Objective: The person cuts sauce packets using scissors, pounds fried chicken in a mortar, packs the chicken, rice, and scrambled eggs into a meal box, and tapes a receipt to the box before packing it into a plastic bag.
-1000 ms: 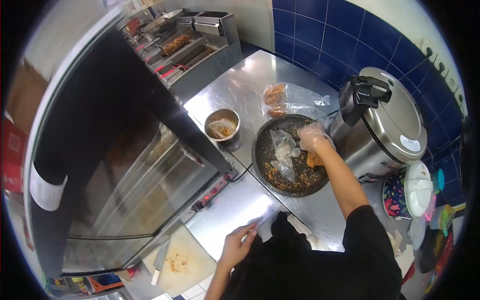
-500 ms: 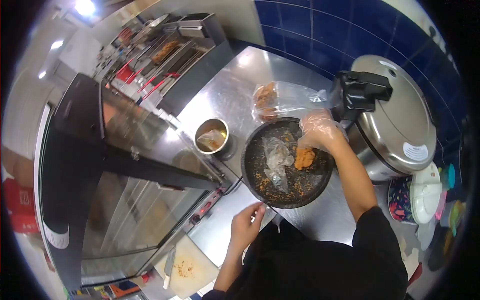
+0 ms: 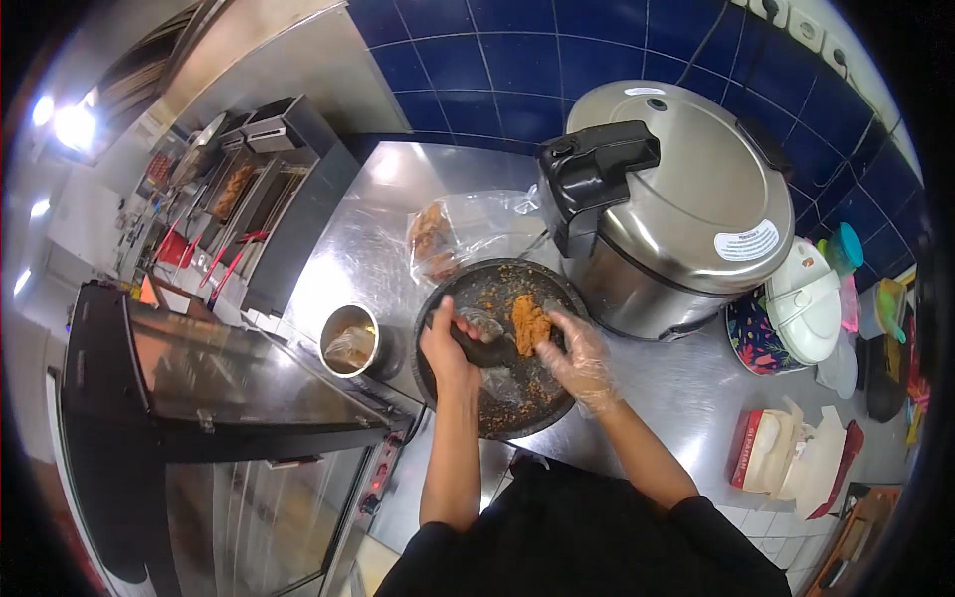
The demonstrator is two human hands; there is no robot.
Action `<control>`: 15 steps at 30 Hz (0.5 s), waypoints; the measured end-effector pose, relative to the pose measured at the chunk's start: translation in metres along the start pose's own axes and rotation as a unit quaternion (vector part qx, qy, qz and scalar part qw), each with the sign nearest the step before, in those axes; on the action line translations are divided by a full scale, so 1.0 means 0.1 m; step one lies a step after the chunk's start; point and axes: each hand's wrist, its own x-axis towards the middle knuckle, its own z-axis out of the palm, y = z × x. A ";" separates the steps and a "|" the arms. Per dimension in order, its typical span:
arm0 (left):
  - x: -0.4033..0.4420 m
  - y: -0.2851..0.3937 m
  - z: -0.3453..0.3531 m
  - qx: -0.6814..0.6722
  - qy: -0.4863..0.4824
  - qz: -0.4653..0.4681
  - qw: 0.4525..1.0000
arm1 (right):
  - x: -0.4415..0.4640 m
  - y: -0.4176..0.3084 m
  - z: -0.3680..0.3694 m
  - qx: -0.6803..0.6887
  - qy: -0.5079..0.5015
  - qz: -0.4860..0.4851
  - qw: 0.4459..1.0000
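Note:
A wide dark stone mortar sits on the steel counter, with orange-brown crumbs scattered inside. My bare left hand is over its left side, closed round a dark pestle. Crumpled clear plastic lies by the pestle, partly hidden by my hand. On the right side, my right hand wears a clear plastic glove. Its fingertips hold the near edge of a crumbly piece of fried chicken inside the mortar.
Behind the mortar lies a clear bag of fried pieces. A metal cup holding plastic stands left, near the dark glass cabinet. A large steel rice cooker stands close at right, with an opened carton nearer me.
My left hand has moved from outside the mortar's near rim into it and taken hold of the pestle. My right hand has shifted to the chicken's right side. The camera view has turned right.

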 end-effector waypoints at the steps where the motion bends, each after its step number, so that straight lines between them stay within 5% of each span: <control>1: 0.06 0.07 0.17 0.072 -0.013 0.108 0.991 | 0.02 0.10 0.04 -0.004 0.001 0.004 1.000; 4: -0.10 0.39 0.83 0.071 -0.072 0.285 0.953 | 0.03 0.41 0.27 0.032 0.086 0.073 0.993; 5: -0.10 0.34 0.87 0.074 -0.068 0.278 0.955 | 0.04 0.44 0.29 0.030 0.082 0.080 0.993; 7: -0.09 0.15 0.94 0.218 -0.045 0.371 0.901 | 0.05 0.48 0.30 -0.015 0.081 0.056 0.995; 10: 0.63 -1.29 0.16 0.407 0.022 0.302 0.862 | 0.02 0.60 0.36 0.056 0.098 0.052 0.992; 15: 0.53 -1.02 0.38 0.372 -0.026 0.196 0.907 | -0.06 0.56 0.33 0.007 0.085 0.059 0.995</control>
